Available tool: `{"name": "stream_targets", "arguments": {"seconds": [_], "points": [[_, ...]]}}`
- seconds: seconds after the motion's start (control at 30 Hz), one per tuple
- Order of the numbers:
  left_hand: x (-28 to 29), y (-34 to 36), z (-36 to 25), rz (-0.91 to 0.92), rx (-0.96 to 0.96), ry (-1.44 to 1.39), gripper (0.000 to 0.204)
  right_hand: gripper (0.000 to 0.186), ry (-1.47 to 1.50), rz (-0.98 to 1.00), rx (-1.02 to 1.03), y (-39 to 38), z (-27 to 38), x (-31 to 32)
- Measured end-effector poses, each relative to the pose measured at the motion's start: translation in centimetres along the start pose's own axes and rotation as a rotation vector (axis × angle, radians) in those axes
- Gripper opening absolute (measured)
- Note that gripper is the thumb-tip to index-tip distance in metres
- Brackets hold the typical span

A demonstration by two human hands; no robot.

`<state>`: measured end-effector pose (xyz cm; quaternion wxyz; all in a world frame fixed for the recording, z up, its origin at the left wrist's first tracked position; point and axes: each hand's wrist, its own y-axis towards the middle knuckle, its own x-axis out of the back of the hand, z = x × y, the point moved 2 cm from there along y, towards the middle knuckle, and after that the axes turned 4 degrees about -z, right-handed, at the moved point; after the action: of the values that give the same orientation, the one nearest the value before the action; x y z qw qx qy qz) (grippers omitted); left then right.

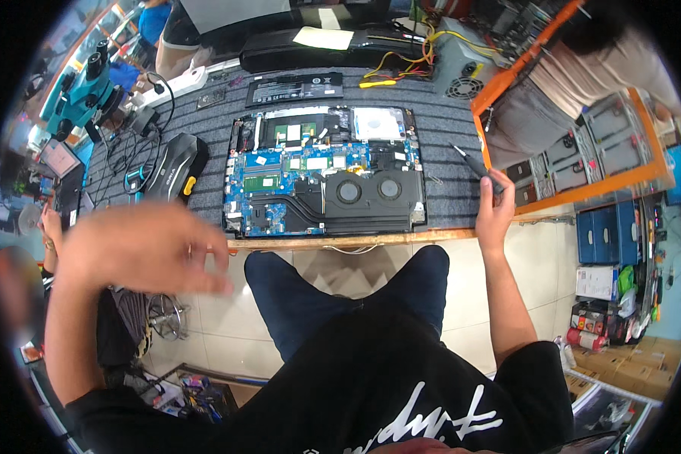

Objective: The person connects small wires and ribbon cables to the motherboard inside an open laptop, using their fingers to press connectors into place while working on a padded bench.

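Note:
An opened laptop (295,197), its blue circuit board, two fans and heat pipes exposed, lies on a grey striped mat (450,212). My left hand (155,246) is raised left of the laptop at the bench's front edge, blurred, fingers loosely apart with nothing visible in them. My right hand (495,204), right of the laptop, holds a dark slim tool (473,163) with a silver tip pointing up-left. A black battery pack (295,88) lies behind the laptop.
A teal microscope (79,98) and black-yellow device (172,170) stand left. A power supply (461,68) with cables is at the back right, beside an orange-framed glass case (662,166). Co-workers (155,30) show at the back and at left, one hand (51,223) on that bench.

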<state>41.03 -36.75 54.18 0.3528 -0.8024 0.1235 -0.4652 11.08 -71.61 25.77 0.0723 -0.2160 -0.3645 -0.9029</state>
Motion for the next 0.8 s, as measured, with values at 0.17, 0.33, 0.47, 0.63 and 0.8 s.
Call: {"name": "stream_targets", "arguments": {"seconds": [0.17, 0.33, 0.47, 0.63, 0.8], "points": [[1.0, -3.8, -3.7, -0.388, -0.141, -0.054, 0.034, 0.018, 0.578, -0.194, -0.155, 4.5, 3.0, 6.0], [3.8, -11.9, -4.5, -0.365, 0.042, 0.155, 0.038, 0.034, 0.48, 0.266, 0.292, 17.2, 17.3, 17.4], [6.1, -11.6, -6.2, -0.697, -0.041, 0.158, 0.041, 0.036, 0.021, 0.501, 0.71, 18.1, 28.8, 15.9], [-2.1, 3.0, -2.6, -0.855, -0.793, -0.379, 0.034, 0.044, 0.511, 0.551, 0.345, 10.7, 24.7, 6.5], [-13.2, 8.5, 6.7, -0.922, -0.526, -0.771, 0.027, 0.038, 0.798, 0.491, 0.049, 5.4, 14.2, -0.2]]}}
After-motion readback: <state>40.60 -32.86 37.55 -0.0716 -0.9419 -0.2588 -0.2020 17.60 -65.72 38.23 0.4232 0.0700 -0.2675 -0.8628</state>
